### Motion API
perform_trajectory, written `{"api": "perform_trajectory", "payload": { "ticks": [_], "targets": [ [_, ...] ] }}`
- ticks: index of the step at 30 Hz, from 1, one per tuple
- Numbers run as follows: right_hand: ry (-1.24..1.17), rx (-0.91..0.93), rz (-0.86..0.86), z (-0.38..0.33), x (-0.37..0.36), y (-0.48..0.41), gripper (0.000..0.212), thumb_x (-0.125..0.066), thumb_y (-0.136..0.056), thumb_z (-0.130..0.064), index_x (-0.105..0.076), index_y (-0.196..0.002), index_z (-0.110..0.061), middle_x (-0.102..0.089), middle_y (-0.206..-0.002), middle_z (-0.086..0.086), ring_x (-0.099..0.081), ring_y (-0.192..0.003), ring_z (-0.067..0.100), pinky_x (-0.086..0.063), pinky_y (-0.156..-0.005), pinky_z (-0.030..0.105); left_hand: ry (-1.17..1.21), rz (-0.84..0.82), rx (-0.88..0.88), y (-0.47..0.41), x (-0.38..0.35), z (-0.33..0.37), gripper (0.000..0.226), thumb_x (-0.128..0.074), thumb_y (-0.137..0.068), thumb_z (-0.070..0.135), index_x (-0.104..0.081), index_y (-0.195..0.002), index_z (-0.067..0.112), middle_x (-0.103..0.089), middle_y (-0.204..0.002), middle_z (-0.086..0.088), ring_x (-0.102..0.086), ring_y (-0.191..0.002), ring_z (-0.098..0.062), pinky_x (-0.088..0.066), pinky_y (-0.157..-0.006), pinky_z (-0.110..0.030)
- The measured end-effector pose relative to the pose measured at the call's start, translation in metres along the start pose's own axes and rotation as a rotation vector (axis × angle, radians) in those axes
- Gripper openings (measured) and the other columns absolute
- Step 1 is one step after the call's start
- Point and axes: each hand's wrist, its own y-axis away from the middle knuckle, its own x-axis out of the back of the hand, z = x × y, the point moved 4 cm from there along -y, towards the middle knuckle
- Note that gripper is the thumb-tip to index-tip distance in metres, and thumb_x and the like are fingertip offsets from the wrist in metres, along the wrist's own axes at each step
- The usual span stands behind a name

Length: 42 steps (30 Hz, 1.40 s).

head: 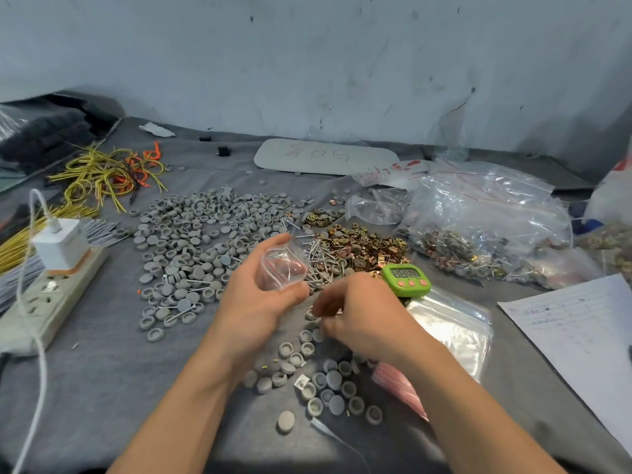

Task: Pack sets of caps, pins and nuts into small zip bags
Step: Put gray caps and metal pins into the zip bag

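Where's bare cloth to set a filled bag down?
Widest: near left, bordered by power strip, cap pile and the forearm of the left hand gripping the small zip bag. Narrower: lane between empty zip bags and paper sheet. Crowded: centre, around pins, nuts, timer, loose caps.

head view | looks forward-down | close over table (102,388) | wall behind

Probably a workshop: heaped caps (205,227), nuts (362,248).

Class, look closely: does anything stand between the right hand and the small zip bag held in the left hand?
Nothing visible. The right hand sits just beside the small zip bag, which the left hand holds.
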Motion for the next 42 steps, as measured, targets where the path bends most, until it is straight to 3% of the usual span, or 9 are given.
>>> {"api": "perform_trajectory", "payload": {
  "ticks": [9, 15, 20, 22, 28, 31, 35, 38, 42],
  "targets": [
    [0.116, -0.009, 0.108, 0.001, -0.002, 0.003, 0.011, -0.074, -0.086, -0.022, -0.073, -0.079, -0.03, -0.072, -0.082, -0.012, -0.068, -0.079, 0.014, -0.062, -0.077, 0.038, 0.005, 0.005, 0.0, -0.001, 0.001, 0.001, 0.07, -0.08, -0.08, -0.004, -0.063, -0.13, 0.043, -0.077, -0.112, 0.005, -0.073, -0.103, -0.008, -0.054, -0.077, -0.011],
    [-0.385, 0.115, 0.58, 0.0, 0.032, 0.007, 0.012, -0.082, -0.084, -0.026, -0.076, -0.075, -0.032, -0.069, -0.068, -0.021, -0.064, -0.066, 0.0, -0.043, -0.057, 0.01, -0.134, -0.065, -0.022, 0.007, -0.016, -0.003, 0.073, -0.081, -0.08, 0.0, -0.059, -0.13, 0.048, -0.076, -0.111, 0.007, -0.072, -0.104, -0.009, -0.057, -0.084, -0.025],
    [-0.291, 0.19, 0.451, -0.011, 0.016, 0.001, 0.007, -0.081, -0.084, -0.029, -0.082, -0.084, -0.036, -0.068, -0.083, -0.026, -0.06, -0.091, -0.001, -0.042, -0.08, 0.016, -0.283, -0.086, -0.054, 0.008, -0.019, 0.0, 0.083, -0.085, -0.074, 0.006, -0.053, -0.137, 0.05, -0.068, -0.126, 0.02, -0.063, -0.117, 0.003, -0.055, -0.093, -0.024],
    [-0.281, 0.197, 0.444, -0.012, 0.012, -0.002, 0.01, -0.078, -0.087, -0.027, -0.084, -0.089, -0.035, -0.066, -0.085, -0.027, -0.058, -0.093, -0.002, -0.037, -0.079, 0.008, -0.285, -0.094, -0.058, 0.009, -0.018, 0.001, 0.084, -0.086, -0.073, 0.006, -0.053, -0.137, 0.049, -0.07, -0.122, 0.021, -0.065, -0.109, 0.006, -0.056, -0.081, -0.018],
    [-0.483, 0.061, 0.572, 0.005, 0.025, 0.002, 0.012, -0.076, -0.09, -0.028, -0.081, -0.079, -0.031, -0.073, -0.076, -0.019, -0.065, -0.074, -0.001, -0.05, -0.066, 0.021, -0.125, -0.061, -0.017, 0.007, -0.01, 0.001, 0.078, -0.08, -0.08, -0.006, -0.057, -0.134, 0.046, -0.076, -0.111, 0.008, -0.074, -0.093, -0.011, -0.057, -0.07, -0.023],
    [-0.338, 0.033, 0.289, 0.006, 0.016, 0.002, 0.015, -0.076, -0.09, -0.024, -0.082, -0.077, -0.028, -0.074, -0.068, -0.015, -0.061, -0.055, 0.002, -0.045, -0.048, 0.012, -0.001, 0.03, 0.002, 0.003, 0.001, 0.003, 0.075, -0.078, -0.079, -0.008, -0.063, -0.129, 0.046, -0.076, -0.111, 0.005, -0.074, -0.097, -0.01, -0.056, -0.071, -0.016],
    [0.0, 0.127, -0.024, -0.004, -0.008, 0.009, 0.011, -0.078, -0.081, -0.018, -0.082, -0.082, -0.028, -0.075, -0.078, -0.015, -0.068, -0.072, 0.0, -0.055, -0.063, 0.014, 0.067, 0.117, -0.026, -0.002, 0.012, 0.005, 0.072, -0.076, -0.079, -0.011, -0.065, -0.13, 0.039, -0.076, -0.11, -0.002, -0.074, -0.1, -0.012, -0.055, -0.073, -0.014],
    [0.063, 0.142, -0.062, -0.007, -0.014, 0.011, 0.013, -0.079, -0.079, -0.018, -0.079, -0.081, -0.031, -0.069, -0.072, -0.017, -0.064, -0.067, -0.002, -0.047, -0.057, 0.01, 0.063, 0.118, -0.032, -0.002, 0.012, 0.003, 0.074, -0.076, -0.078, -0.012, -0.066, -0.129, 0.04, -0.076, -0.11, -0.001, -0.074, -0.101, -0.011, -0.055, -0.075, -0.014],
    [0.063, 0.138, -0.013, -0.009, -0.018, 0.009, 0.003, -0.077, -0.084, -0.024, -0.079, -0.083, -0.026, -0.073, -0.077, -0.012, -0.067, -0.073, 0.006, -0.061, -0.074, 0.033, -0.01, 0.09, -0.042, 0.001, 0.008, 0.005, 0.074, -0.078, -0.079, -0.008, -0.065, -0.125, 0.049, -0.076, -0.11, 0.004, -0.073, -0.102, -0.011, -0.056, -0.078, -0.02]
  ]
}}
